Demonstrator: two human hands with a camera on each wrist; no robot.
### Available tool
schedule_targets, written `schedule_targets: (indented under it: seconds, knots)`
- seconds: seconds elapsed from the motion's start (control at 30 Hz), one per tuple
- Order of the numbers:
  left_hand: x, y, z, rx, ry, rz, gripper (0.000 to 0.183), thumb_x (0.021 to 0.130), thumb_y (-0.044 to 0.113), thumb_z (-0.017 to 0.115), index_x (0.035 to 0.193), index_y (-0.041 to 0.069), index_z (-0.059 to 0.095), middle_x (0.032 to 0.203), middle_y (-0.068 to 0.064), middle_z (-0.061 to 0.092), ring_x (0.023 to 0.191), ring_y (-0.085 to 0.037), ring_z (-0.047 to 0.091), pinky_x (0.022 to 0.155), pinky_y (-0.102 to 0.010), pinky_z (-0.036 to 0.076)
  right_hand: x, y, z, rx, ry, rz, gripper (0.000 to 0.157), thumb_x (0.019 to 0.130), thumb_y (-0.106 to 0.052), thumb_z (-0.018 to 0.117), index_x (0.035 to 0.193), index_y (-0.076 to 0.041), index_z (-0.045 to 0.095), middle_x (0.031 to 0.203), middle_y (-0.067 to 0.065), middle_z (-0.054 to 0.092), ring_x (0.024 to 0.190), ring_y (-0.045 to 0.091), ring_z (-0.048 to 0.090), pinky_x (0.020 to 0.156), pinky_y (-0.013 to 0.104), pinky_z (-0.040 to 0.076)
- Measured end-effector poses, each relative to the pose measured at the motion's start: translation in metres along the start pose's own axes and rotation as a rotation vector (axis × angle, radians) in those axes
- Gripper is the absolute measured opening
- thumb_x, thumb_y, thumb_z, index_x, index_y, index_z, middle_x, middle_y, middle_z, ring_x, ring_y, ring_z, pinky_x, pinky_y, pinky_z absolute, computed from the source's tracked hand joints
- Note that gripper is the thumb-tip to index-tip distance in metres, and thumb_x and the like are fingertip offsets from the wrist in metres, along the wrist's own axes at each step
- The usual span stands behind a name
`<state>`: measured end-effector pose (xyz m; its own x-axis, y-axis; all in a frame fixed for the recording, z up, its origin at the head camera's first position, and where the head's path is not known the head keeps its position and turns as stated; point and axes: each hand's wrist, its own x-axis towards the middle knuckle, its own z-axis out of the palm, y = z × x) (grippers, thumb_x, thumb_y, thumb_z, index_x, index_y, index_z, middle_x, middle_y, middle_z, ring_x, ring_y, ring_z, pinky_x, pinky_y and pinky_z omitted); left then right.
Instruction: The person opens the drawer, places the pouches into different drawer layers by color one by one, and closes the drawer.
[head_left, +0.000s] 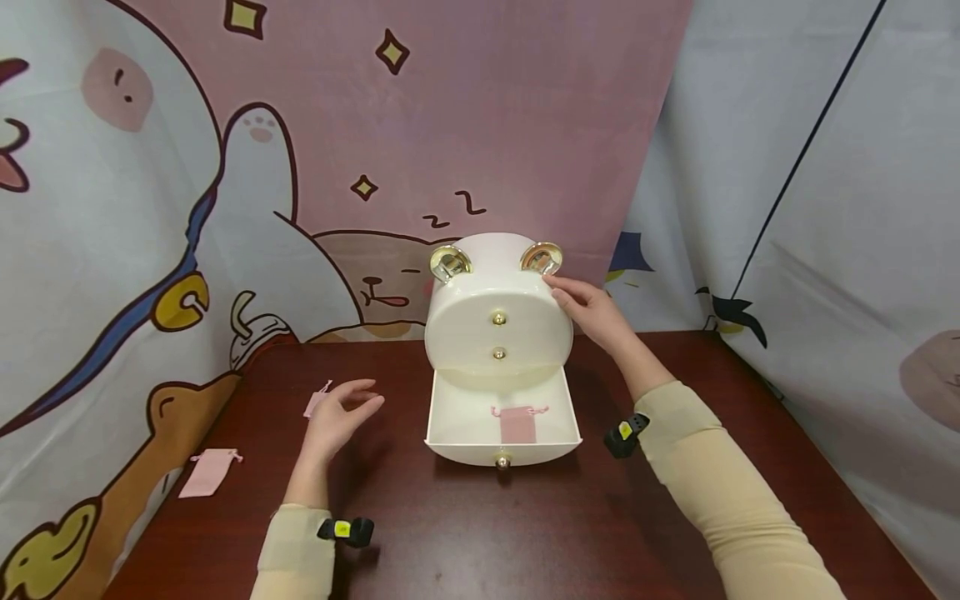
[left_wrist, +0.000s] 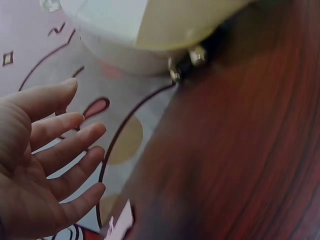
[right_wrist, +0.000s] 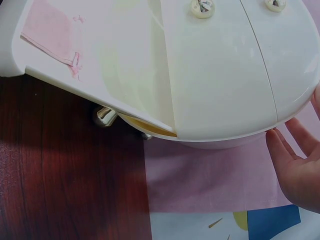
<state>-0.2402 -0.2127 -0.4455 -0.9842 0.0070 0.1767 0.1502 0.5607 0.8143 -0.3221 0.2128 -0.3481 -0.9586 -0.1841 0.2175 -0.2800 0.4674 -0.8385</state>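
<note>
A white rounded drawer box (head_left: 461, 333) with gold knobs and two gold ears stands on the table. Its bottom drawer (head_left: 456, 417) is pulled out, and a pink drawstring pouch (head_left: 517, 427) lies inside. My right hand (head_left: 592, 317) touches the box's upper right side below the ear; in the right wrist view the thumb of that hand (right_wrist: 300, 170) is at the box's edge. To the left of the drawer, my left hand (head_left: 335, 423) hovers with fingers spread and nothing in it. Behind it is a second pink pouch (head_left: 313, 407), partly hidden.
Another pink pouch (head_left: 210, 472) lies flat near the table's left edge. The dark red-brown table (head_left: 465, 533) meets a printed cloth backdrop (head_left: 525, 125) at the back and sides. Gold ball feet (right_wrist: 106, 116) lift the box off the table.
</note>
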Motion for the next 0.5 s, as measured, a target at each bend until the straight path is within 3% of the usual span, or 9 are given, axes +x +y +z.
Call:
schedule_targets:
  seconds: [0.07, 0.2, 0.27, 0.3, 0.5]
  knots:
    - [0.002, -0.007, -0.004, 0.020, 0.011, -0.006, 0.045, 0.091, 0.027, 0.074, 0.128, 0.003, 0.064, 0.111, -0.018, 0.070, 0.117, -0.036, 0.057, 0.107, -0.054, 0.036, 0.000, 0.000, 0.000, -0.002, 0.003, 0.001, 0.047, 0.102, -0.040, 0.054, 0.146, -0.025, 0.051, 0.149, 0.006, 0.047, 0.133, 0.032, 0.047, 0.100, 0.052, 0.045]
    - [0.005, -0.021, -0.013, 0.019, 0.023, -0.052, 0.049, 0.091, 0.032, 0.073, 0.129, 0.003, 0.063, 0.115, -0.020, 0.068, 0.133, -0.036, 0.045, 0.112, -0.055, 0.027, 0.000, 0.001, 0.000, -0.003, 0.001, 0.001, 0.048, 0.102, -0.040, 0.054, 0.147, -0.023, 0.051, 0.150, 0.007, 0.046, 0.134, 0.033, 0.046, 0.102, 0.052, 0.044]
    - [0.006, -0.027, -0.016, 0.000, 0.027, -0.094, 0.051, 0.092, 0.034, 0.072, 0.131, 0.003, 0.061, 0.119, -0.021, 0.067, 0.135, -0.035, 0.043, 0.106, -0.053, 0.037, 0.000, 0.001, 0.000, -0.004, 0.000, -0.001, 0.049, 0.102, -0.040, 0.054, 0.147, -0.023, 0.050, 0.150, 0.008, 0.046, 0.134, 0.034, 0.045, 0.102, 0.053, 0.044]
    - [0.007, -0.030, -0.018, -0.009, 0.032, -0.114, 0.052, 0.092, 0.034, 0.072, 0.132, 0.003, 0.060, 0.120, -0.020, 0.066, 0.129, -0.035, 0.049, 0.102, -0.052, 0.043, -0.001, 0.001, 0.000, -0.005, 0.001, 0.000, 0.049, 0.102, -0.041, 0.054, 0.147, -0.023, 0.050, 0.150, 0.008, 0.046, 0.134, 0.034, 0.045, 0.102, 0.053, 0.044]
    - [0.010, -0.045, -0.030, 0.020, 0.098, -0.156, 0.050, 0.094, 0.029, 0.070, 0.134, 0.001, 0.058, 0.120, -0.021, 0.066, 0.108, -0.034, 0.062, 0.085, -0.037, 0.050, 0.000, 0.001, 0.001, -0.001, 0.002, 0.006, 0.048, 0.101, -0.042, 0.054, 0.147, -0.026, 0.051, 0.150, 0.005, 0.046, 0.133, 0.032, 0.046, 0.100, 0.052, 0.045]
